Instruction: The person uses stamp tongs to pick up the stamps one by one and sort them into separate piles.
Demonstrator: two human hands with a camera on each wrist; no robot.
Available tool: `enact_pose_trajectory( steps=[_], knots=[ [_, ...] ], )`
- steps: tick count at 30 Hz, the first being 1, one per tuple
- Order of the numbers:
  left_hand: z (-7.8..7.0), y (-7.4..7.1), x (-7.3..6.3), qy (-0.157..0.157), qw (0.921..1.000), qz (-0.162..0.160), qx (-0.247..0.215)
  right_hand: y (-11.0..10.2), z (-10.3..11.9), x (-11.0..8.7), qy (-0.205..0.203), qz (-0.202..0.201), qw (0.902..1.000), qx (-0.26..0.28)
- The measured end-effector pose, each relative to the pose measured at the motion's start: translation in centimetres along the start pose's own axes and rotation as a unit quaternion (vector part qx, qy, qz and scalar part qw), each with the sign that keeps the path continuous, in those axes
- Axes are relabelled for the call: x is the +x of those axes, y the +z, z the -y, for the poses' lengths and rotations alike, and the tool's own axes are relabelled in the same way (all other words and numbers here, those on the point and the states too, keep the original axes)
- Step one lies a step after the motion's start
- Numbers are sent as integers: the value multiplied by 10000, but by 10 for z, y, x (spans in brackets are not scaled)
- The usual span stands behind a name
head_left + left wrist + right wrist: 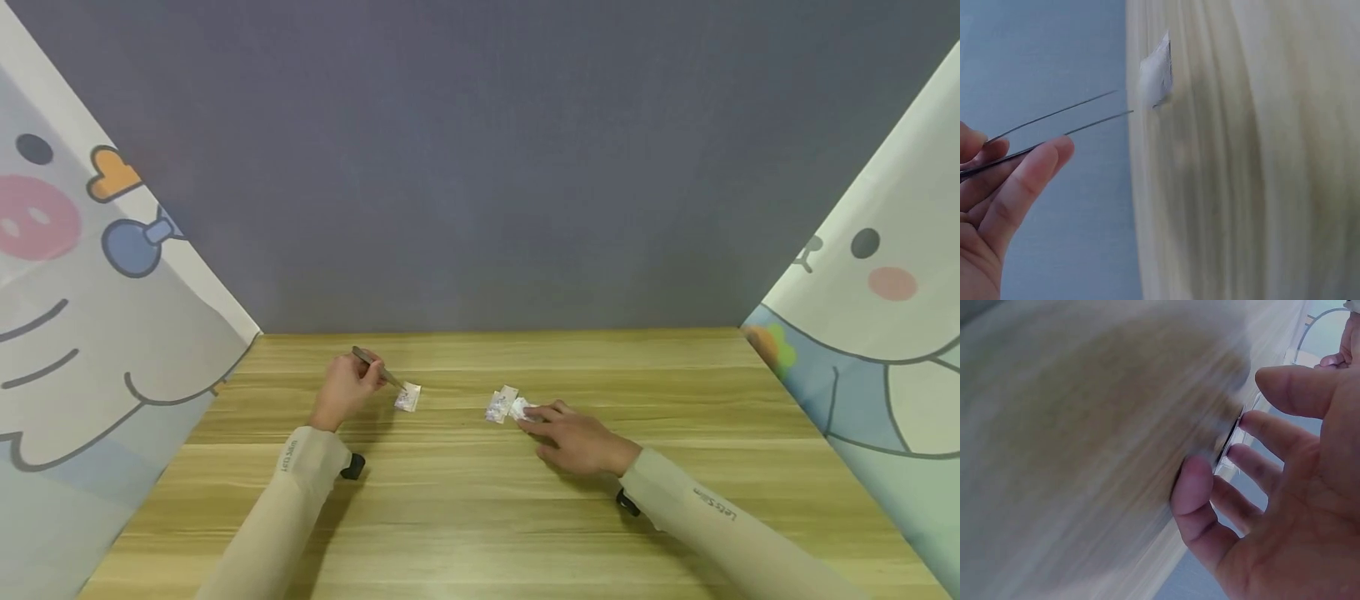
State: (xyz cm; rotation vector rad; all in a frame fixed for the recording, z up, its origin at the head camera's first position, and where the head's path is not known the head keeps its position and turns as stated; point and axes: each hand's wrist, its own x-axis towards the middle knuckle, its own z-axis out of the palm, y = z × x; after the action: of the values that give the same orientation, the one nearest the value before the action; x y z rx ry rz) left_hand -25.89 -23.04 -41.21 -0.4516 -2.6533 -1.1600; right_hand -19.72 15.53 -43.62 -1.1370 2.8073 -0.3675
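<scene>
My left hand [350,385] pinches a pair of metal tweezers [375,367] between thumb and fingers. The tweezers' two prongs stand apart in the left wrist view, just short of a small whitish packet [1157,76]. In the head view, their tips appear over that same flat packet [407,400], which has purple print. Toward the middle of the table, several similar packets [500,404] overlap one another. The fingertips of my right hand [581,440] touch the rightmost packet [520,409]. Its thumb stays off the packet in the right wrist view.
A wood-grain table [465,517] lies under both hands. Behind it rises a grey-blue panel [480,167]. Cartoon-printed sheets stand at the left [75,333] and right [885,333]. Dark wrist cameras sit under both sleeves.
</scene>
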Motion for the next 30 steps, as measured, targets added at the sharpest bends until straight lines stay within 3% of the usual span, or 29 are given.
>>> enact_pose_trajectory(
  steps=[5,9,16,21,25,30],
  knots=[
    [-1,-5,2,222,9983,-363,392,-5,-1,3,167,34,9993,340],
    [-14,-1,3,426,9969,-468,462,-13,0,9,362,135,9974,605],
    [-46,25,12,671,9976,-78,-147,-17,6,22,428,-80,9971,626],
    [-64,47,19,742,9957,141,-535,-9,13,33,397,90,9974,601],
    [-73,63,24,757,9947,286,-638,-5,15,34,401,221,9979,456],
    [-75,78,29,740,9947,391,-594,1,16,33,128,157,9995,-251]
  ],
)
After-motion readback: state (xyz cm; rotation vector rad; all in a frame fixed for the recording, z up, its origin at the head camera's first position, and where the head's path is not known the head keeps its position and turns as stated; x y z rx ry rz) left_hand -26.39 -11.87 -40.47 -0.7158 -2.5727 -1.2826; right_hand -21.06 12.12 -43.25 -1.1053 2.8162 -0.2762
